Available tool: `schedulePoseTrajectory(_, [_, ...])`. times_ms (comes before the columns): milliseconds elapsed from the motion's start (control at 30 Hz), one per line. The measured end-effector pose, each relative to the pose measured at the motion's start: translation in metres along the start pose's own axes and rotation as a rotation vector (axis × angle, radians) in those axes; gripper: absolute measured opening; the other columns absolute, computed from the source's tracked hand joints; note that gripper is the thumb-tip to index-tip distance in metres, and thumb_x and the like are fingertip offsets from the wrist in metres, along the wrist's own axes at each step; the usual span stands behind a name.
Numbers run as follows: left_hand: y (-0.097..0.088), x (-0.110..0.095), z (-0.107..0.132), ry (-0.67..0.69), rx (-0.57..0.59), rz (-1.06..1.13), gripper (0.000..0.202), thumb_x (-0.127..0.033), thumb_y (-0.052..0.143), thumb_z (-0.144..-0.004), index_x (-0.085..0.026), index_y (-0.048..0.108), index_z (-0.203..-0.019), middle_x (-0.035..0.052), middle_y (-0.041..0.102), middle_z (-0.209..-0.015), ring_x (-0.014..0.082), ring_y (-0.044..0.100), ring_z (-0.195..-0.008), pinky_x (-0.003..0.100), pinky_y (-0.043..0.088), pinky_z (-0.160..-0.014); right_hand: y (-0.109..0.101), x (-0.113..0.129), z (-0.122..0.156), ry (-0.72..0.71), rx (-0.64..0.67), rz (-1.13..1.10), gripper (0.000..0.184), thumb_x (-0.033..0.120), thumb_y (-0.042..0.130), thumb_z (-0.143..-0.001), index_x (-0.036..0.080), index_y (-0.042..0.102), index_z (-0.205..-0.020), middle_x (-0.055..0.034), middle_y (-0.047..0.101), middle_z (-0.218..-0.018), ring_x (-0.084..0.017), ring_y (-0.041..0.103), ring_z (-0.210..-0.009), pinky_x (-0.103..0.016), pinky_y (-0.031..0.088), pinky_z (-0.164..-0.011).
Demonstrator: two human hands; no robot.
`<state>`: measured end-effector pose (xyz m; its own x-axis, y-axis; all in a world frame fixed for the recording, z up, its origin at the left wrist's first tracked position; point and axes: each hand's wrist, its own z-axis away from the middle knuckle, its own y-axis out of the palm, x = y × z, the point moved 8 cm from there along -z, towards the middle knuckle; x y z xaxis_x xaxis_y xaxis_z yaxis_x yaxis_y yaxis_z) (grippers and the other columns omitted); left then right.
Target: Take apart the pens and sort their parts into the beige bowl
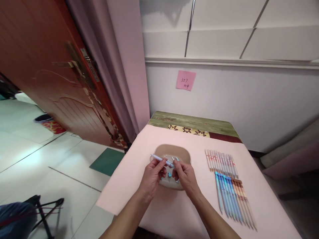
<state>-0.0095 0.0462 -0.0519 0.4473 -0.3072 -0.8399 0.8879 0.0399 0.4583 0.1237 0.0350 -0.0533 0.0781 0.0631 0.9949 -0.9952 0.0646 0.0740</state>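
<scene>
Your left hand (151, 175) and right hand (184, 175) grip a slim, pale-blue pen (157, 157) above a rounded, smooth beige bin (161, 148) — left of the table's (191, 120) middle. Slender pens (224, 196) lie in two rows toward its right edge. A matte pink cover (124, 179) stops short of the far edge, by a white wall (219, 96). Your fingers hide the pen's right end; small blue pieces (169, 174) below are indistinct.

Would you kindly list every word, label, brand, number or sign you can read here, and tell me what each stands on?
"357": handwritten on the pink sticky note on the wall.
Characters beneath that number: too small and blurred to read surely.
Held pale blue pen: no readable text.
Blue pens, brown pens and whitish pens: any lettering is too small to read.
</scene>
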Motion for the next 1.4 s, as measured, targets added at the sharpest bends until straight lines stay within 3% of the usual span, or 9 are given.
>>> schedulePoseTrajectory(100, [-0.007, -0.015, 0.004, 0.187, -0.081, -0.067, 0.025, -0.032, 0.073, -0.075, -0.016, 0.069, -0.094, 0.0001, 0.062, -0.071, 0.0092, 0.054, -0.058, 0.022, 0.045, -0.056, 0.001, -0.007, 0.005, 0.168, -0.018, -0.26, 0.046, 0.056, 0.069, -0.075, 0.019, 0.065, -0.101, -0.0011, 0.065, -0.071, -0.01, 0.055, -0.054, -0.021, 0.046, -0.053])
schedulePoseTrajectory(200, [-0.009, -0.044, 0.02, 0.567, -0.124, -0.386, 0.022, -0.028, 0.069, -0.078, -0.021, 0.07, -0.1, 0.004, 0.067, -0.088, 0.0155, 0.061, -0.075, 0.031, 0.05, -0.072, 0.016, -0.012, 0.013, 0.37, 0.071, -0.482, 0.048, 0.053, 0.074, -0.071, 0.016, 0.068, -0.1, -0.0057, 0.068, -0.087, -0.009, 0.06, -0.062, -0.021, 0.049, -0.057])
schedulePoseTrajectory(333, [0.011, -0.066, 0.055, 1.102, -0.061, -0.919, 0.032, -0.017, 0.059, -0.084, -0.03, 0.069, -0.111, 0.0062, 0.065, -0.113, 0.0232, 0.056, -0.107, 0.042, 0.045, -0.093, 0.029, -0.005, 0.018, 0.386, 0.127, -0.606, 0.043, 0.05, 0.075, -0.071, 0.015, 0.072, -0.097, -0.0071, 0.069, -0.094, -0.011, 0.064, -0.074, -0.02, 0.05, -0.065])
schedulePoseTrajectory(567, [0.017, -0.057, 0.083, 1.424, -0.086, -1.395, 0.045, -0.01, 0.059, -0.082, -0.036, 0.065, -0.118, 0.0061, 0.068, -0.116, 0.0249, 0.058, -0.108, 0.046, 0.028, -0.105, 0.047, 0.0, 0.035, 0.372, 0.261, -0.655, 0.037, 0.039, 0.078, -0.071, 0.02, 0.071, -0.102, -0.0058, 0.071, -0.097, -0.015, 0.065, -0.081, -0.029, 0.049, -0.079])
schedulePoseTrajectory(800, [0.01, -0.043, 0.089, 1.227, 0.043, -1.185, 0.046, -0.009, 0.051, -0.085, -0.03, 0.061, -0.124, 0.0065, 0.069, -0.107, 0.023, 0.058, -0.105, 0.042, 0.036, -0.101, 0.037, -0.018, 0.042, 0.344, 0.105, -0.725, 0.031, 0.033, 0.084, -0.064, 0.021, 0.071, -0.089, -0.0013, 0.072, -0.084, -0.012, 0.065, -0.075, -0.025, 0.048, -0.076])
schedulePoseTrajectory(967, [-0.016, -0.041, 0.061, 0.616, -0.036, -0.674, 0.024, -0.026, 0.06, -0.083, -0.022, 0.068, -0.106, 0.0081, 0.068, -0.105, 0.0237, 0.059, -0.103, 0.036, 0.044, -0.091, 0.019, -0.01, 0.046, 0.201, -0.025, -0.494, 0.034, 0.037, 0.085, -0.061, 0.017, 0.07, -0.085, -0.0032, 0.072, -0.077, -0.015, 0.064, -0.069, -0.029, 0.048, -0.072])
schedulePoseTrajectory(1100, [-0.016, -0.024, 0.04, 0.276, -0.012, -0.356, 0.024, -0.032, 0.079, -0.065, -0.017, 0.068, -0.081, 0.0028, 0.069, -0.078, 0.018, 0.062, -0.076, 0.028, 0.047, -0.072, 0.024, 0.006, 0.049, 0.027, 0.031, -0.324, 0.031, 0.039, 0.082, -0.064, 0.016, 0.07, -0.081, -0.0035, 0.071, -0.078, -0.017, 0.063, -0.075, -0.029, 0.047, -0.071])
schedulePoseTrajectory(1233, [-0.013, -0.022, 0.033, 0.191, -0.024, -0.211, 0.024, -0.03, 0.082, -0.059, -0.016, 0.068, -0.073, 0.0012, 0.068, -0.068, 0.0148, 0.06, -0.065, 0.025, 0.046, -0.064, 0.033, -0.002, 0.044, 0.041, 0.048, -0.337, 0.037, 0.036, 0.084, -0.061, 0.019, 0.065, -0.088, -0.0004, 0.069, -0.076, -0.015, 0.061, -0.07, -0.026, 0.045, -0.066])
schedulePoseTrajectory(1400, [-0.005, -0.04, 0.031, 0.282, 0.032, -0.303, 0.022, -0.031, 0.078, -0.063, -0.015, 0.072, -0.076, 0.004, 0.068, -0.07, 0.0175, 0.061, -0.067, 0.028, 0.049, -0.065, 0.039, -0.007, 0.028, 0.056, 0.147, -0.338, 0.035, 0.037, 0.086, -0.058, 0.018, 0.06, -0.074, 0.0022, 0.063, -0.065, -0.012, 0.055, -0.059, -0.023, 0.04, -0.056])
